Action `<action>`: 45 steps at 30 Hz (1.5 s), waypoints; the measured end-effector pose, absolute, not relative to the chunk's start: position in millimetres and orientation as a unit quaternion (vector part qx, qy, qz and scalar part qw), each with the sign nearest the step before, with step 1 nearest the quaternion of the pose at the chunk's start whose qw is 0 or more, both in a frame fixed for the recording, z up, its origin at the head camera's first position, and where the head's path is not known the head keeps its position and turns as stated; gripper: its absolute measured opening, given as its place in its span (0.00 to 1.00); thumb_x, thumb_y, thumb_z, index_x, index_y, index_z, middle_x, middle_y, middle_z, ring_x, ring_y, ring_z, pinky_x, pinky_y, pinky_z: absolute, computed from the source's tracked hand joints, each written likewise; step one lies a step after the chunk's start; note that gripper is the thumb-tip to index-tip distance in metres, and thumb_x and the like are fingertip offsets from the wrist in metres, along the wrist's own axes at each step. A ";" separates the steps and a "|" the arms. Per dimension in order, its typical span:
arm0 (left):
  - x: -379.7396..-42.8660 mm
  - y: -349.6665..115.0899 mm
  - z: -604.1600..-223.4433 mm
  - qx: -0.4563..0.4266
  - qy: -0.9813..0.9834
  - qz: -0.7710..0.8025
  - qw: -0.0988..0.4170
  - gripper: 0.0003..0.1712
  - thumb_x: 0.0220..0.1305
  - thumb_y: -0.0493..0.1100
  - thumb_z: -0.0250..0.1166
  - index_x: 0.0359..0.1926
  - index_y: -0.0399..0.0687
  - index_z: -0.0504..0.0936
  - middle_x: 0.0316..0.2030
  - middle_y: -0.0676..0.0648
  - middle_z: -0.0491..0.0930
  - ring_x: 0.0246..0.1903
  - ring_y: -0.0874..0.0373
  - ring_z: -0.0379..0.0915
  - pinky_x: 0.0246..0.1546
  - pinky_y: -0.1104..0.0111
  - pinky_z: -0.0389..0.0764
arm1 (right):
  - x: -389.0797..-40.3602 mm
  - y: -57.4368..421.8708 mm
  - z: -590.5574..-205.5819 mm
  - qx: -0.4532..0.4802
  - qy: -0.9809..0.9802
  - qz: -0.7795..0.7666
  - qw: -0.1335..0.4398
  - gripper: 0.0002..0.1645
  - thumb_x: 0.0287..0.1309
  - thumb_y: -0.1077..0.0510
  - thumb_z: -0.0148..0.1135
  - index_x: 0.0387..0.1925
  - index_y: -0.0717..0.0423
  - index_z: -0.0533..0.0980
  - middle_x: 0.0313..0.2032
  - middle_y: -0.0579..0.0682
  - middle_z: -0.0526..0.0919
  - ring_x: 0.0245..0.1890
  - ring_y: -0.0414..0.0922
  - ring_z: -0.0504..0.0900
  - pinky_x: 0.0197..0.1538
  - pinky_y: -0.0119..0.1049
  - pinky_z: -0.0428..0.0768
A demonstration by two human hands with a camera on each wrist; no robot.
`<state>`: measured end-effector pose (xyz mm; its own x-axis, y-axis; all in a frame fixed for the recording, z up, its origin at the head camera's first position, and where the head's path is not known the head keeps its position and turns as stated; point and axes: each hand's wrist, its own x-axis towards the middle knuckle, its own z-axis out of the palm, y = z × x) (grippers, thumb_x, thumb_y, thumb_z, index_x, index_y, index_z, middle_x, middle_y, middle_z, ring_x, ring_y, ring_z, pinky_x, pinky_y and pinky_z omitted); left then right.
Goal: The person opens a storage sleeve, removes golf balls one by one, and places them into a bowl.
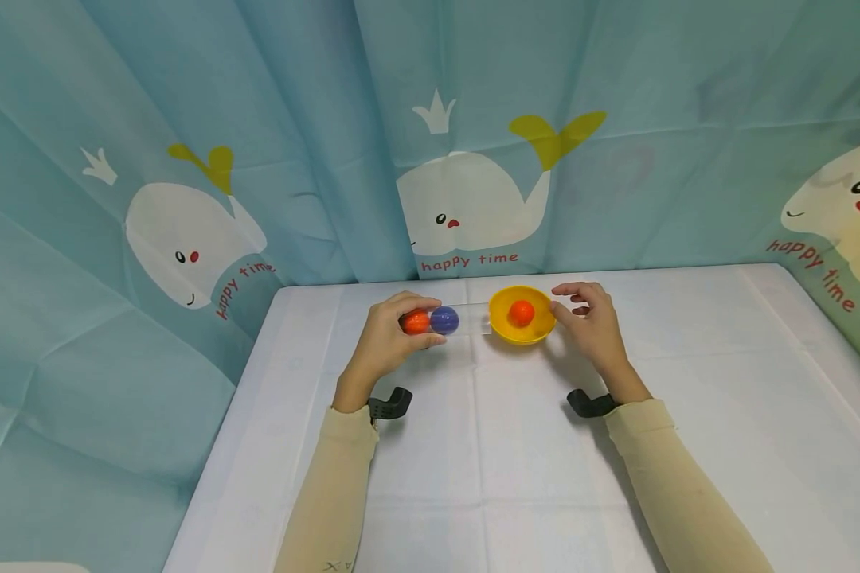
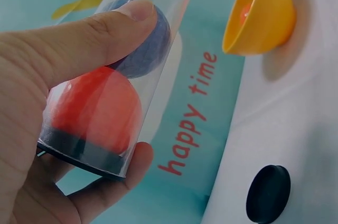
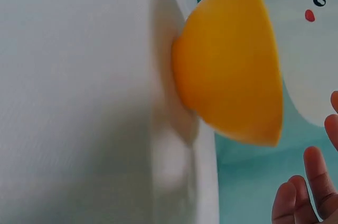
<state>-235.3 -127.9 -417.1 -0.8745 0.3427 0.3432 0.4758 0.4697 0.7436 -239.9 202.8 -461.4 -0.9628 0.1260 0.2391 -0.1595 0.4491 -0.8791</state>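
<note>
In the head view my left hand (image 1: 390,334) grips a clear tube (image 1: 473,318) near its left end, thumb and fingers curled round it. Inside are an orange-red ball (image 2: 97,110) at the dark-ended base and a purple-blue ball (image 2: 145,39) beside it, partly covered by my thumb in the left wrist view. The tube's far end comes up to a yellow bowl (image 1: 498,330), which stands upright with an orange ball (image 1: 521,313) in it. My right hand (image 1: 591,326) is at the bowl's right rim, fingers loosely bent with nothing between them.
A black round cap (image 2: 268,195) is on the white-covered table (image 1: 444,446), near my left hand. Behind the table hangs a blue-green curtain (image 1: 315,95) with whale prints. Each wrist wears a black camera mount.
</note>
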 end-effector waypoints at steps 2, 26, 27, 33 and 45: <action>-234.9 -127.8 -416.7 -0.241 -0.854 -0.455 0.076 0.28 0.47 0.42 0.84 0.52 0.47 0.88 0.49 0.47 0.86 0.50 0.52 0.81 0.55 0.57 0.84 | -238.5 199.9 -458.6 0.016 -0.837 0.529 0.139 0.16 0.67 0.58 0.64 0.52 0.63 0.80 0.55 0.61 0.77 0.55 0.56 0.70 0.54 0.39 0.71; -227.4 -125.9 -403.7 -0.256 -0.868 -0.413 0.100 0.29 0.47 0.43 0.84 0.52 0.46 0.88 0.49 0.47 0.86 0.48 0.53 0.79 0.49 0.61 0.84 | -219.0 155.8 -442.2 0.160 -0.769 0.618 0.013 0.14 0.67 0.61 0.66 0.52 0.61 0.79 0.39 0.48 0.82 0.40 0.40 0.80 0.43 0.28 0.79; -227.2 -125.8 -403.4 -0.256 -0.868 -0.413 0.101 0.29 0.47 0.43 0.84 0.52 0.46 0.88 0.49 0.48 0.86 0.46 0.54 0.79 0.47 0.62 0.83 | -218.5 154.9 -442.1 0.166 -0.766 0.621 0.011 0.15 0.67 0.62 0.66 0.53 0.62 0.79 0.39 0.48 0.82 0.40 0.40 0.81 0.42 0.28 0.79; -227.4 -125.4 -402.5 -0.263 -0.864 -0.416 0.109 0.29 0.46 0.42 0.85 0.52 0.45 0.88 0.48 0.47 0.86 0.39 0.53 0.76 0.38 0.59 0.82 | -217.5 152.7 -443.0 0.185 -0.754 0.630 -0.006 0.17 0.67 0.63 0.65 0.55 0.63 0.77 0.40 0.49 0.83 0.39 0.40 0.82 0.42 0.29 0.81; -229.1 -125.5 -406.0 -0.272 -0.860 -0.416 0.117 0.29 0.45 0.42 0.84 0.51 0.46 0.88 0.48 0.47 0.87 0.38 0.51 0.78 0.39 0.58 0.83 | -216.6 152.2 -442.3 0.188 -0.758 0.624 -0.031 0.20 0.68 0.61 0.65 0.60 0.59 0.77 0.45 0.64 0.84 0.40 0.46 0.83 0.43 0.31 0.82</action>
